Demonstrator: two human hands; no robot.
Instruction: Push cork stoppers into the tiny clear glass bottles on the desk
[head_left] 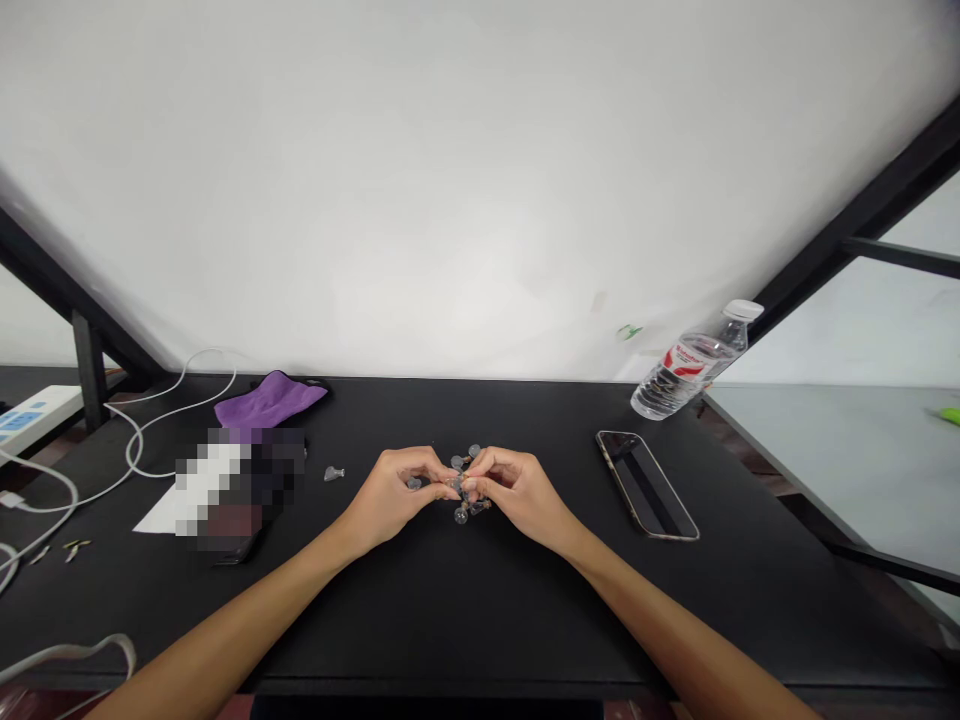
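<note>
My left hand and my right hand meet over the middle of the black table. Both are curled in a pinch around a small cluster of tiny clear glass vials with corks. Several vials poke out above and below my fingers. One more tiny vial lies alone on the table to the left of my left hand.
A phone lies face up at the right, a tilted water bottle behind it. A purple cloth, white cables, a power strip and a pixelated patch sit at the left. A grey table adjoins on the right.
</note>
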